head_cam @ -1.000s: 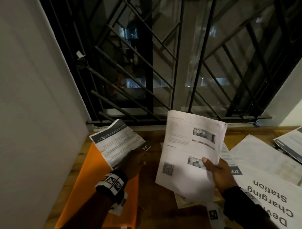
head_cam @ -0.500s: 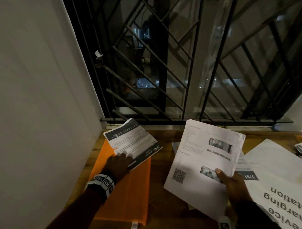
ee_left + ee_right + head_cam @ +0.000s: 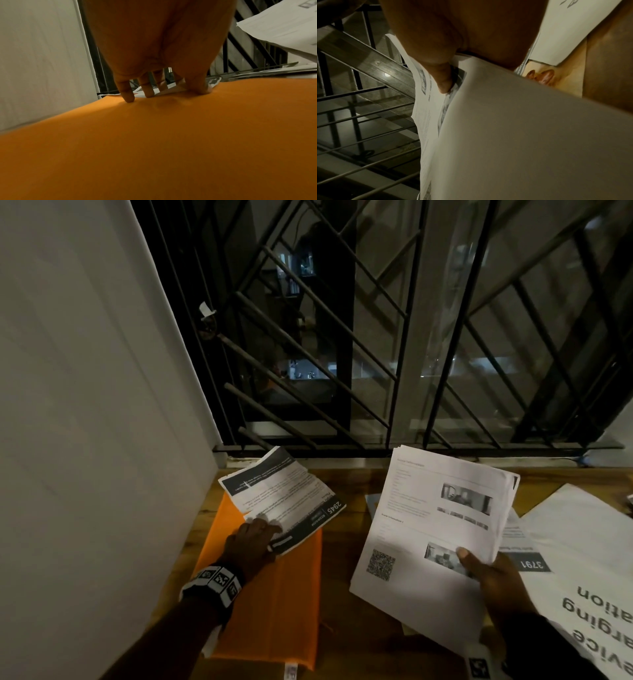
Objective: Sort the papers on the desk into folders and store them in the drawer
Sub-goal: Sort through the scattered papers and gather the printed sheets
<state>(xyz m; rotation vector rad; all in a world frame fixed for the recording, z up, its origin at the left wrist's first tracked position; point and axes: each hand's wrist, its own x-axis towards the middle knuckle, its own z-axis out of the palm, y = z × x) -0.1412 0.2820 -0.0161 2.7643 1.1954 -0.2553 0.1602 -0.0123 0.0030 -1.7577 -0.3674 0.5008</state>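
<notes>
My left hand (image 3: 260,537) holds a small bundle of papers (image 3: 284,499) with a dark header band and the number 2945 by its near edge. Its far end tilts up over the orange folder (image 3: 270,604). In the left wrist view the left hand (image 3: 163,93) has its fingertips (image 3: 127,98) down on the orange folder (image 3: 154,148), thumb pressing the paper corner. My right hand (image 3: 479,566) grips a thick stack of white printed sheets (image 3: 421,529) with a QR code, thumb on top, raised above the desk. The right wrist view shows my right hand (image 3: 447,75) and the stack (image 3: 522,135).
The folder lies on a wooden desk (image 3: 342,559) in the corner between a white wall (image 3: 85,440) and a barred window (image 3: 342,337). At the right lie a large sheet reading "Device Charging Station" (image 3: 589,594) and a sheet numbered 3791 (image 3: 531,565).
My left hand has brought the small bundle down and left onto the orange folder. The right hand keeps its stack raised, now a little lower and further right.
</notes>
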